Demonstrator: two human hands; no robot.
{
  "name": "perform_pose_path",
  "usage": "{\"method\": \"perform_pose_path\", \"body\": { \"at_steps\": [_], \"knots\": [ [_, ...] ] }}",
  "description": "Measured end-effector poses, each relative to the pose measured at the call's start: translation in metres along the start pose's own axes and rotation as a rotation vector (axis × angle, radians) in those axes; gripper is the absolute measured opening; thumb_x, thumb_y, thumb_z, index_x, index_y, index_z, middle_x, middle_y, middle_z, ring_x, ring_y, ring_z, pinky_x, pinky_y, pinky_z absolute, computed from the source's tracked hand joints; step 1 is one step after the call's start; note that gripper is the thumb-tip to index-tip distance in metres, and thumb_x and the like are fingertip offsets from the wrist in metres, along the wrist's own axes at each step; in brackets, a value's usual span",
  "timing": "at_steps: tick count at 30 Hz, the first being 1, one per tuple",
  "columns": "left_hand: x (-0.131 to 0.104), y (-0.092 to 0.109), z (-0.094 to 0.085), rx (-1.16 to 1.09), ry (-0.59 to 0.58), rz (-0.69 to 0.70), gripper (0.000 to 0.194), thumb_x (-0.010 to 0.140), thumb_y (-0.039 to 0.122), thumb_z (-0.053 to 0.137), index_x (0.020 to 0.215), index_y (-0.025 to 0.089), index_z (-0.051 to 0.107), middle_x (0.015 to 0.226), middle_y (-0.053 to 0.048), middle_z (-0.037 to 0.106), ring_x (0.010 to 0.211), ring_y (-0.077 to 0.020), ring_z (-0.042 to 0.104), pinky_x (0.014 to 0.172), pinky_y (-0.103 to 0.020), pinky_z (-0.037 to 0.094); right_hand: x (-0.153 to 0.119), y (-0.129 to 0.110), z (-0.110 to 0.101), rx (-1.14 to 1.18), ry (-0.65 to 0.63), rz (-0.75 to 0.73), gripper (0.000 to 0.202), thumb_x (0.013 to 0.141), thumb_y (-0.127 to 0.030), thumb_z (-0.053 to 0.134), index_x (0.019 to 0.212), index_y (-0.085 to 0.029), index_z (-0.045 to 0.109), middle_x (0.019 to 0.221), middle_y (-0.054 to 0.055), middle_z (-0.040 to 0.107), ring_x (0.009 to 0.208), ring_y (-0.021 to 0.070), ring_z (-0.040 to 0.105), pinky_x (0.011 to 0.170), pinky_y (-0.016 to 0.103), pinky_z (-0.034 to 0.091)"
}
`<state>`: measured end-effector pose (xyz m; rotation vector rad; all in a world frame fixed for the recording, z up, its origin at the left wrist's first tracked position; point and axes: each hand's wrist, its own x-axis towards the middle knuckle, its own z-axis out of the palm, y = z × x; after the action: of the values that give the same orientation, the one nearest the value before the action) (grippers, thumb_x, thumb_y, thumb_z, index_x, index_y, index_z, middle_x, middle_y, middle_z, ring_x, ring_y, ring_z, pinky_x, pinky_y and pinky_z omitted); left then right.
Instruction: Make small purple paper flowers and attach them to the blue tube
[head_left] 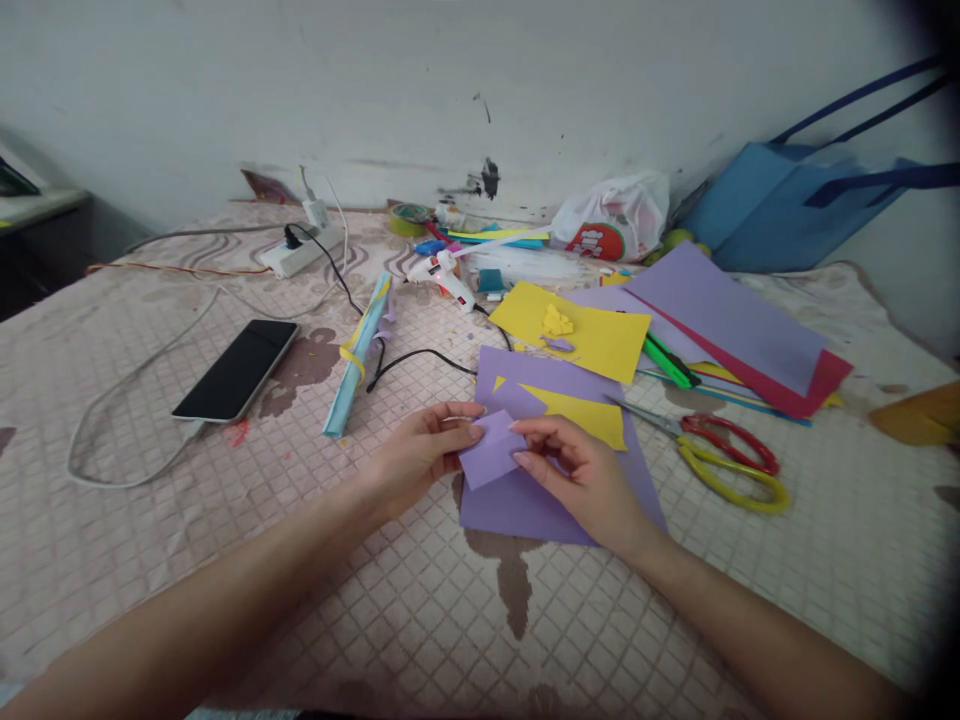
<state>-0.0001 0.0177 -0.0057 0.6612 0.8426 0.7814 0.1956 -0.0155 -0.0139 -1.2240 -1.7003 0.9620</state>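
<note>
Paper piece (491,455), small and purple, held in both hands, over bigger purple sheet (499,510) on desk (300,560). Left hand (427,445): grip basically closed up, left corner pinched between thumb and fingers. Right hand (581,475): pretty much same deal, right edge nipped between thumb and index finger, other fingers kinda curled. Whether piece is touching sheet below, can't tell. Yellow paper (589,415) laid on bigger sheet, just past right hand. Scissors (727,455) untouched, off to right.

a home, by the look: patterned cloth (420,620), marked wall (375,90), 1 phone (238,370) (paper (489,455), glue gun (442,278), scissors (729,464) too).
</note>
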Motion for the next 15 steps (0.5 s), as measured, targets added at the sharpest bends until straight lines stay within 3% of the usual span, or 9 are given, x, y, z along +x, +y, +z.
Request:
{"method": "perform_pose_path", "body": {
  "at_steps": [9,15],
  "knots": [
    [0.0009,0.0018,0.0008,-0.035,0.013,-0.035,0.027,0.071,0.014,0.071,0.097,0.014,0.062,0.085,-0.003,0.066,0.070,-0.0099,0.060,0.067,-0.023,0.046,0.0007,-0.0024,-0.0005,-0.072,-0.065,-0.035,0.027,0.083,-0.027,0.060,0.110,-0.028,0.060,0.091,0.002,0.061,0.082,0.0150,0.057,0.077,0.030,0.048],
    [0.0010,0.0014,0.0013,-0.048,0.006,-0.021,0.024,0.072,0.013,0.071,0.095,0.013,0.063,0.086,-0.004,0.066,0.070,-0.0105,0.060,0.067,-0.023,0.047,-0.0013,0.0003,0.0023,-0.043,0.047,-0.026,0.028,0.081,-0.027,0.062,0.109,-0.025,0.057,0.089,0.002,0.060,0.080,0.0152,0.059,0.076,0.030,0.051]
  ]
}}
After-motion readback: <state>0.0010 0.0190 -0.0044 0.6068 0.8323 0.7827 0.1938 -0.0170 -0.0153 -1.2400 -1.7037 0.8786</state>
